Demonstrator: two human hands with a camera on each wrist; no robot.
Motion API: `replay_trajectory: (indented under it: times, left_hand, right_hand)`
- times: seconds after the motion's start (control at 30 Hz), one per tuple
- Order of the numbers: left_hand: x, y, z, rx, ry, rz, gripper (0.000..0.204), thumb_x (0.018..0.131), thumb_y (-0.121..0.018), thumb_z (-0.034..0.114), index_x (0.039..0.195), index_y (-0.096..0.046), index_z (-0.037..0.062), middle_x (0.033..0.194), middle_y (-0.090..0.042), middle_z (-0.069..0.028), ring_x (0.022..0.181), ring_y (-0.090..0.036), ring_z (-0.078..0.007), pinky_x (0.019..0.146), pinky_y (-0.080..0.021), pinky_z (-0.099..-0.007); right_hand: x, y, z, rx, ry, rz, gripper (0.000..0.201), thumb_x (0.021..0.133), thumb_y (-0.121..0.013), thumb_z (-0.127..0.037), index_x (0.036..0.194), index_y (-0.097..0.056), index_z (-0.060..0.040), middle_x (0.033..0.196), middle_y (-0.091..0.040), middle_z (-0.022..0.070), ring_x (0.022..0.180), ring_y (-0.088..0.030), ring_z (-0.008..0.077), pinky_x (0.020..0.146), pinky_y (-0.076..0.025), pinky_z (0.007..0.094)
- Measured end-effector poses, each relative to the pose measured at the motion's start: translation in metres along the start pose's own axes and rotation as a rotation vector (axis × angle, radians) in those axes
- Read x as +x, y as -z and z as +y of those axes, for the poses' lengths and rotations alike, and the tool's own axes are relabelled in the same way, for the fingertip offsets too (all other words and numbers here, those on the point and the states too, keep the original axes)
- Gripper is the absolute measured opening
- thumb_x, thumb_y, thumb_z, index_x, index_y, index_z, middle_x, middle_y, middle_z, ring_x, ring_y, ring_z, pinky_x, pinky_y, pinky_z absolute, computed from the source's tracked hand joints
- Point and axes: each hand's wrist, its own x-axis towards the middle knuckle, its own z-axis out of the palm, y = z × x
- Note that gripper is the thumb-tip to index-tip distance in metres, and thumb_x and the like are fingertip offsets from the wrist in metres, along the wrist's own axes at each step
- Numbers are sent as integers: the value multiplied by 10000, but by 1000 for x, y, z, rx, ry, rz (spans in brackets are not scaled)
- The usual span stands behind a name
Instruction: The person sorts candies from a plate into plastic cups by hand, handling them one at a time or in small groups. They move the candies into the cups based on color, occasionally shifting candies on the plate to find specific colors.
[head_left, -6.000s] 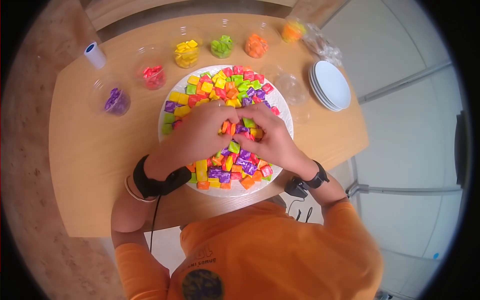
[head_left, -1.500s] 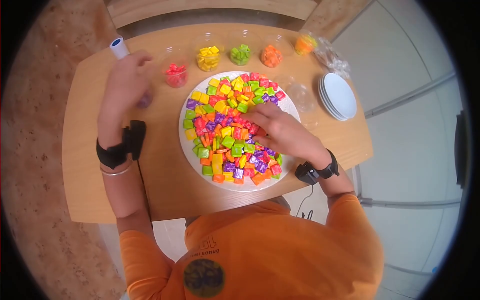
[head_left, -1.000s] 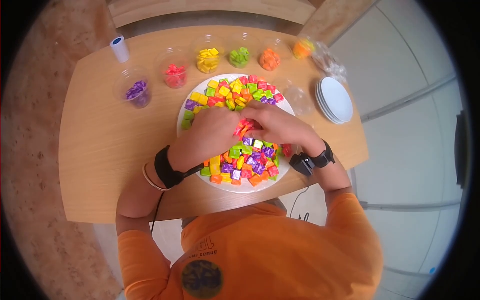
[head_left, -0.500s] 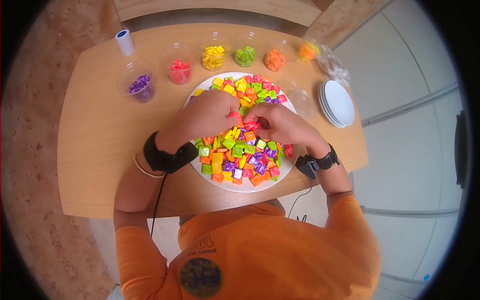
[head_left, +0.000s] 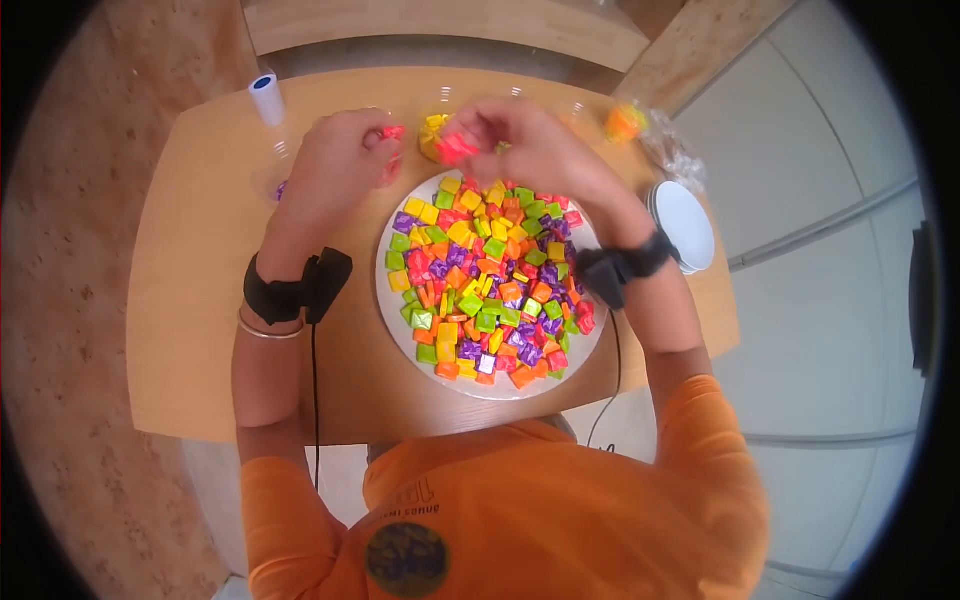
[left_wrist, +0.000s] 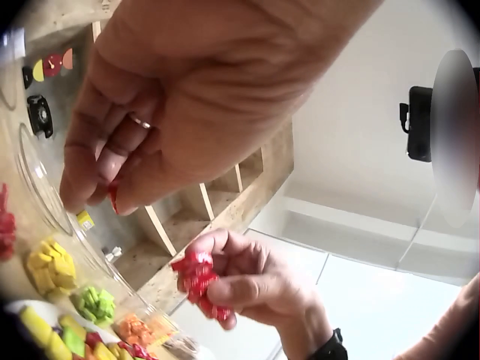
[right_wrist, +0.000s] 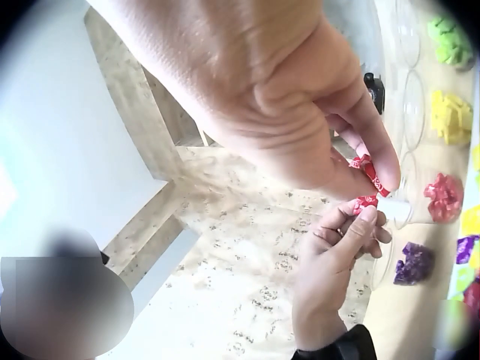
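Observation:
Both hands are raised over the row of clear plastic cups behind the round white board (head_left: 395, 325), which is heaped with colourful wrapped candies (head_left: 487, 310). My left hand (head_left: 340, 165) pinches a red wrapped candy (left_wrist: 113, 196) between thumb and fingertips, above the cup of red candies (right_wrist: 444, 196). Several red wrapped candies (left_wrist: 199, 281) are bunched in my right hand (head_left: 535, 145), gripped between thumb and fingers near the yellow candies (head_left: 432, 140). In the head view, the left hand partly hides the red and purple cups; the right hand covers the green one.
Purple candies (right_wrist: 414, 264) and green candies (left_wrist: 95, 304) sit in other cups of the row. At the right are stacked white plates (head_left: 685, 225) and a crumpled plastic bag (head_left: 672, 150). A white cylinder (head_left: 267, 100) stands at the back left of the wooden table (head_left: 200, 330).
Both hands have lifted off the candy heap and moved back to the cups, carrying red candies. Earlier, the left hand went to the purple cup and returned to the heap.

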Motion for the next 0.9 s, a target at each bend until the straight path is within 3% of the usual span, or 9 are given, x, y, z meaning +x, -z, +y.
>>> replay_trajectory:
  times: [0.07,0.13,0.27,0.37,0.43,0.47,0.53,0.73,0.9]
  left_hand:
    - [3,5,-7,12,69,76,210,928,-651,78,1078,-695,-62,759,-644,-33,698,-580,-77,660,-489,-269]
    - [7,0,-24,23,-57,266,256,924,-646,76,1141,-698,-47,785,-671,-80,698,-606,-121,684,-511,-302]
    - [1,13,-25,233,-51,304,306,902,-660,72,1191,-697,-22,829,-695,-131,718,-653,-183,701,-526,-331]
    - [-8,30,-10,245,-48,230,307,883,-672,69,1175,-694,-21,851,-700,-159,731,-676,-243,701,-527,-338]
    - [-14,32,4,136,-58,-100,316,865,-697,97,1159,-687,-20,887,-702,-163,788,-688,-283,721,-530,-356]
    - [-18,24,6,124,-49,-110,316,865,-697,97,1159,-687,-20,887,-702,-163,788,-688,-283,721,-530,-356]
    - [-23,13,10,192,-146,-392,377,826,-751,143,1169,-683,2,994,-702,-165,923,-672,-309,822,-531,-389]
    - [-31,-42,-3,283,-217,-513,563,748,-805,184,1263,-643,21,1141,-672,-172,1141,-602,-346,989,-480,-422]
    - [-32,-59,0,377,-197,-584,543,742,-790,163,1235,-630,3,1108,-663,-200,1125,-609,-359,954,-494,-442]
  right_hand:
    - [39,-3,-2,-18,93,9,264,843,-729,1,1105,-693,0,837,-685,59,681,-665,125,652,-557,285]
    - [68,-10,-7,-94,101,22,296,867,-722,-3,1160,-680,12,884,-695,52,730,-679,120,667,-560,272]
    - [68,-11,-8,-214,80,123,350,925,-701,-37,1269,-660,10,926,-706,40,799,-701,119,677,-556,243]
    - [43,-1,11,-204,44,148,303,949,-686,-63,1246,-674,-2,930,-711,39,841,-703,114,688,-554,244]
    - [13,3,20,-159,-52,94,299,935,-710,-93,1219,-684,-5,927,-720,58,825,-710,126,692,-564,263]
    - [-3,4,23,-115,-136,58,298,920,-735,-122,1192,-694,-7,924,-728,76,808,-717,138,696,-573,283]
    - [-32,3,38,-177,-131,2,294,922,-735,-119,1189,-688,-4,931,-734,86,825,-717,148,712,-568,289]
    - [-91,-12,30,-500,-88,-67,334,878,-751,-62,1199,-672,-18,1033,-705,144,908,-708,259,797,-555,358]
    - [-103,-32,29,-526,19,-105,410,841,-759,-58,1237,-653,-42,1084,-632,159,929,-674,335,812,-544,428]
